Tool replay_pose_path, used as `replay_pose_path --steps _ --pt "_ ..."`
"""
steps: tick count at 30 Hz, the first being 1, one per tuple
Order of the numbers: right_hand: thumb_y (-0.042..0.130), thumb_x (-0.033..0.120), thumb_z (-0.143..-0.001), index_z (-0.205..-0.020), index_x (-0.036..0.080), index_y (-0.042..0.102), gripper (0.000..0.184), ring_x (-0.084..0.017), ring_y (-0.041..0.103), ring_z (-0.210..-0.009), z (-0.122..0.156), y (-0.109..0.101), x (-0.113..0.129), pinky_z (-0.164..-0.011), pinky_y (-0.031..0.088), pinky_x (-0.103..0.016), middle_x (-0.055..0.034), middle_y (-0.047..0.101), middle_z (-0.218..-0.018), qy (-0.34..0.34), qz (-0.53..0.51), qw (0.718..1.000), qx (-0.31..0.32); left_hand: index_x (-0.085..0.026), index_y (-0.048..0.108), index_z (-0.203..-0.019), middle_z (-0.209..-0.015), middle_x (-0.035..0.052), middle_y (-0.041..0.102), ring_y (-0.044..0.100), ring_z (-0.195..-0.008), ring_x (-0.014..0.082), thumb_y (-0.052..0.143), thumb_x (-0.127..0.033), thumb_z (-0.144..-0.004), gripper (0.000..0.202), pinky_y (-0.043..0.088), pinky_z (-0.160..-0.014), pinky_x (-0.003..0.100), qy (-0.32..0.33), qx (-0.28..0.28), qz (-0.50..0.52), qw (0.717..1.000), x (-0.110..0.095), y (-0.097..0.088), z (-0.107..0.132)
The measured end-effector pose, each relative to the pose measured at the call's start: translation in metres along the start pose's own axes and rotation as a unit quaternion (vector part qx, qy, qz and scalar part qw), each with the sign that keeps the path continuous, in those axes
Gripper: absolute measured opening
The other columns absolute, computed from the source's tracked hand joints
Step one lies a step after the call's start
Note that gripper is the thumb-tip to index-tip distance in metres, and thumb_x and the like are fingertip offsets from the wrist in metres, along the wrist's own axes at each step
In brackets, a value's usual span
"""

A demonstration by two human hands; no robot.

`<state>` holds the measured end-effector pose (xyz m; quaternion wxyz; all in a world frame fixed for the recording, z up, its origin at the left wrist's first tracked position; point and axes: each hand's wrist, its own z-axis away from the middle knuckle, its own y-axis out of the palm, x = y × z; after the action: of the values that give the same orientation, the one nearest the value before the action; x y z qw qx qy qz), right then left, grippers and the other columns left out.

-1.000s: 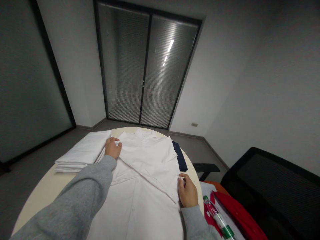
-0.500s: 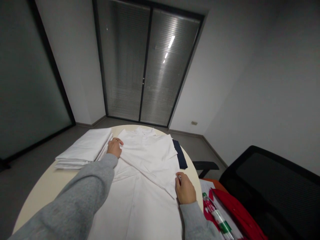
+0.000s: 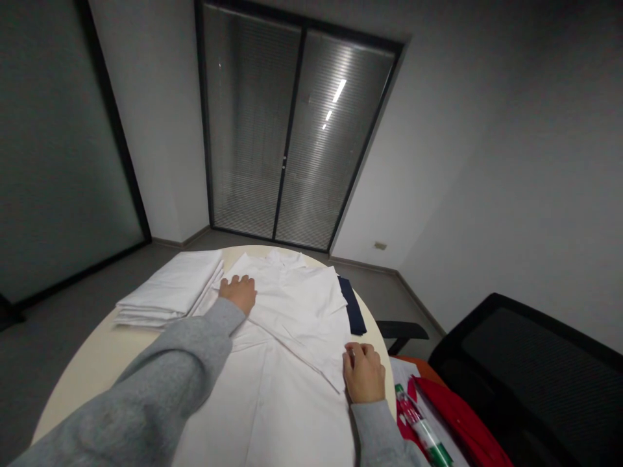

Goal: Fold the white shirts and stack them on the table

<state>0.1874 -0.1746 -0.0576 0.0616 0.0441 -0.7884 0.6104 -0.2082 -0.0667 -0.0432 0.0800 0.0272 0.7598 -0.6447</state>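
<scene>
A white button-front shirt [image 3: 292, 376] lies flat across the round cream tabletop [image 3: 80, 373], its collar [image 3: 285, 260] toward the far rim and its body running down toward the near edge of the view. The cloth is plain white, fairly smooth over the lower body, with soft creases gathered across the chest and shoulders. A pale placket [image 3: 257, 402] makes a faint line down the lower part. Over the middle, the edge of an upper layer cuts diagonally from beside the left hand [image 3: 238, 293] down to a pointed corner next to the right hand [image 3: 364, 371]; a shorter hem shows just below it on the left.

The hands are well apart, both backs upward with fingers bent. The left rests on the shirt near one shoulder, the right at its opposite side edge. Whether either one pinches fabric I cannot tell, as the fingertips are largely hidden.

A stack of folded white cloth [image 3: 175, 279] sits just beside the left hand, its layers showing along the edges. A navy cloth [image 3: 354, 311] lies by the shirt's right shoulder.
</scene>
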Motion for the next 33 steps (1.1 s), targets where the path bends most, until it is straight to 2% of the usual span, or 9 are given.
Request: replay_pose_path --steps 4,8,12,17,21,25,27,29,33 --pt "0.054 0.023 -0.099 -0.13 0.027 0.066 0.033 -0.027 0.06 -0.111 0.0 0.004 0.001 -0.087 0.043 -0.039 -0.0108 0.064 -0.125 -0.025 0.008 1.0 -0.015 -0.032 0.045 -0.157 -0.168 0.0041 0.039 0.029 -0.155 0.0314 0.045 -0.059 -0.098 0.065 0.017 -0.125 0.053 0.067 0.044 0.018 0.997 -0.024 0.012 -0.035" --pt "0.051 0.024 -0.102 -0.134 0.03 0.065 0.035 -0.028 0.06 -0.113 0.002 0.006 0.001 -0.089 0.042 -0.041 -0.01 0.066 -0.127 -0.024 0.02 0.999 -0.011 -0.025 0.036 -0.163 -0.172 0.0083 0.028 0.02 -0.159 0.0328 0.033 -0.061 -0.101 0.072 0.014 -0.126 0.057 0.015 0.063 0.023 0.998 -0.014 0.03 -0.065" --pt "0.05 0.028 -0.104 -0.132 0.034 0.066 0.033 -0.027 0.059 -0.114 0.005 0.007 0.002 -0.089 0.041 -0.042 -0.0082 0.067 -0.128 -0.02 0.033 0.999 -0.02 -0.02 0.034 -0.163 -0.174 0.0121 0.023 0.017 -0.16 0.0334 0.022 -0.061 -0.103 0.074 0.009 -0.126 0.06 -0.069 0.035 0.026 0.997 0.011 0.041 -0.082" --pt "0.052 0.031 -0.104 -0.134 0.038 0.066 0.034 -0.027 0.059 -0.115 0.008 0.006 0.001 -0.091 0.042 -0.043 -0.0067 0.066 -0.132 -0.002 0.041 0.999 -0.013 -0.019 0.034 -0.163 -0.174 0.0112 0.021 0.012 -0.16 0.0354 0.021 -0.061 -0.101 0.076 0.006 -0.124 0.065 -0.136 0.011 0.025 0.99 0.029 0.045 -0.099" --pt "0.055 0.03 -0.102 -0.134 0.04 0.067 0.036 -0.027 0.058 -0.115 0.009 0.004 0.002 -0.091 0.042 -0.043 -0.0063 0.067 -0.132 0.003 0.039 0.999 -0.001 -0.018 0.033 -0.164 -0.175 0.0101 0.02 0.013 -0.16 0.0391 0.025 -0.061 -0.099 0.078 0.01 -0.123 0.067 -0.179 0.015 0.029 0.983 0.032 0.045 -0.11" --pt "0.055 0.027 -0.1 -0.13 0.038 0.07 0.035 -0.028 0.058 -0.114 0.007 0.001 0.004 -0.092 0.042 -0.045 -0.0063 0.068 -0.128 0.005 0.002 1.0 -0.011 -0.016 0.034 -0.163 -0.174 0.0127 0.021 0.012 -0.16 0.0394 0.03 -0.057 -0.099 0.076 0.008 -0.124 0.066 -0.21 0.025 0.025 0.977 0.023 0.034 -0.11" --pt "0.054 0.024 -0.098 -0.129 0.035 0.071 0.037 -0.027 0.059 -0.114 0.009 -0.004 0.003 -0.094 0.043 -0.044 -0.007 0.068 -0.127 -0.001 -0.039 0.999 -0.021 -0.011 0.036 -0.161 -0.173 0.0176 0.02 0.01 -0.159 0.0433 0.034 -0.051 -0.1 0.073 0.005 -0.122 0.07 -0.183 0.018 0.023 0.983 0.01 0.026 -0.104" --pt "0.051 0.022 -0.096 -0.128 0.029 0.07 0.038 -0.026 0.06 -0.114 0.021 -0.01 -0.002 -0.096 0.045 -0.042 -0.0089 0.066 -0.128 -0.011 -0.088 0.995 -0.047 -0.009 0.039 -0.159 -0.173 0.02 0.019 0.01 -0.158 0.0455 0.038 -0.045 -0.1 0.069 0.005 -0.121 0.071 -0.096 0.011 0.036 0.995 -0.009 0.018 -0.096" --pt "0.049 0.034 -0.098 -0.124 0.023 0.071 0.035 -0.03 0.062 -0.114 0.08 -0.014 -0.027 -0.097 0.049 -0.046 -0.0139 0.065 -0.125 -0.019 -0.13 0.981 -0.144 -0.023 0.051 -0.152 -0.17 0.0084 0.033 0.029 -0.154 0.0336 0.047 -0.049 -0.099 0.059 0.024 -0.124 0.05 0.101 0.05 0.08 0.99 -0.07 0.009 -0.084"
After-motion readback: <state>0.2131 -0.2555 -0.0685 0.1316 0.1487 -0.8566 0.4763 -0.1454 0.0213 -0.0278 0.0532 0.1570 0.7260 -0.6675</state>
